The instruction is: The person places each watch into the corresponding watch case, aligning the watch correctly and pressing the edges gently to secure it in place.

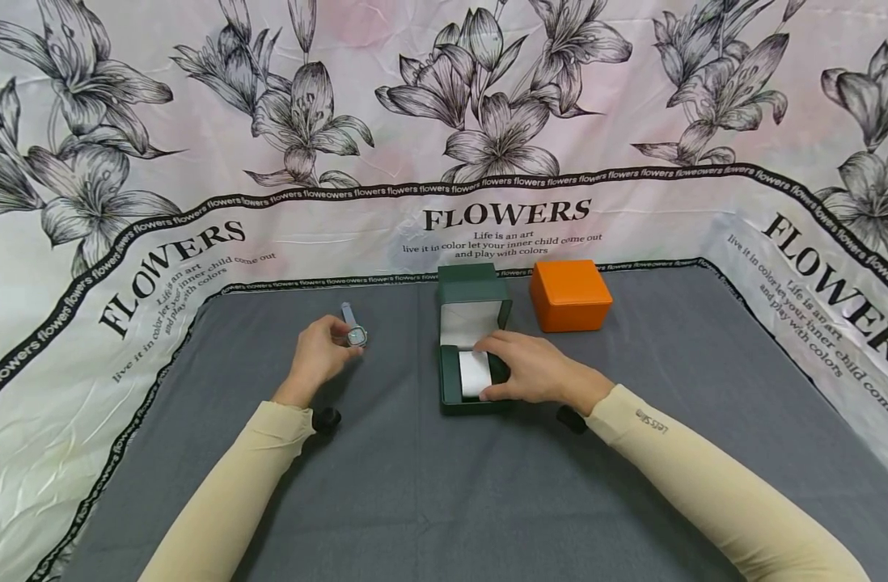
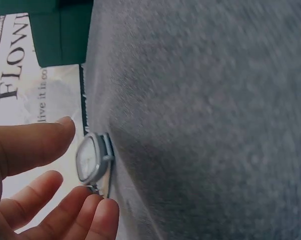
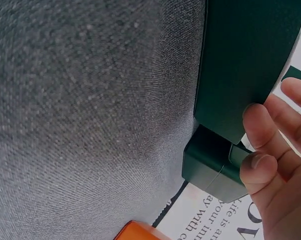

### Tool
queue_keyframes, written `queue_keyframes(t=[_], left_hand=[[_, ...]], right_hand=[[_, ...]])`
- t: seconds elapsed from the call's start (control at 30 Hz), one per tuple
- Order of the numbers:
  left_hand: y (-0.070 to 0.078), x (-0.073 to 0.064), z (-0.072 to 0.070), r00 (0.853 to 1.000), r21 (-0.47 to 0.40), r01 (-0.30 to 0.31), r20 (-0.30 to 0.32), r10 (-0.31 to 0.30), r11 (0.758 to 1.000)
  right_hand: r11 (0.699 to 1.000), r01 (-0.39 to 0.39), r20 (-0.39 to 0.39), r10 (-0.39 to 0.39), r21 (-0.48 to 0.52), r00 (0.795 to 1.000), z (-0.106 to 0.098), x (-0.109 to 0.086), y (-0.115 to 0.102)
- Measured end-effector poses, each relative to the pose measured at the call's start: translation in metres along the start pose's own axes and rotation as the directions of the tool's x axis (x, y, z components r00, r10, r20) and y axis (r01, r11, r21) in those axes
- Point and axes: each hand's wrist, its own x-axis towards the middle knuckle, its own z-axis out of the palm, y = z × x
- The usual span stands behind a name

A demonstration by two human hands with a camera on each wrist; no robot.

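A wristwatch (image 1: 356,335) with a pale blue strap and a squarish case lies on the grey cloth, left of centre. My left hand (image 1: 320,356) is right beside it; in the left wrist view, the thumb and fingers (image 2: 55,205) stand apart near the watch case (image 2: 90,160). A dark green watch box (image 1: 462,404) stands with its lid up, a white cushion (image 1: 475,373) inside. My right hand (image 1: 531,368) reaches over the box's right side, fingertips at the cushion, thumb (image 3: 260,167) and fingers spread apart.
An orange box (image 1: 571,295), shut, stands at the back right of the green box. Grey cloth (image 1: 386,501) covers the table. Behind it hangs a white flower-printed cloth (image 1: 502,218) with black lettering.
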Motion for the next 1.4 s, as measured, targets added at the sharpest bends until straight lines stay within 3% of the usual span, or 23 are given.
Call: queue_keyframes(t=[0.5, 0.87, 1.1, 1.4], left_hand=[[-0.009, 0.012, 0.003, 0.997, 0.077, 0.064, 0.027, -0.067, 0.995], [-0.010, 0.019, 0.007, 0.994, 0.041, 0.108, 0.025, -0.109, 0.993], [-0.010, 0.022, 0.009, 0.992, 0.005, 0.125, 0.032, -0.125, 0.992], [-0.010, 0.024, 0.011, 0.992, -0.038, 0.121, 0.026, -0.120, 0.992]], right_hand=[[0.999, -0.014, 0.018, 0.015, -0.029, 1.000, 0.001, 0.007, -0.003], [0.998, -0.029, 0.043, 0.031, -0.053, 0.999, 0.000, 0.011, -0.005], [1.000, -0.006, 0.046, 0.006, 0.000, 0.999, 0.001, 0.012, -0.004], [0.998, 0.047, -0.003, -0.047, 0.042, 0.999, 0.001, 0.011, 0.001]])
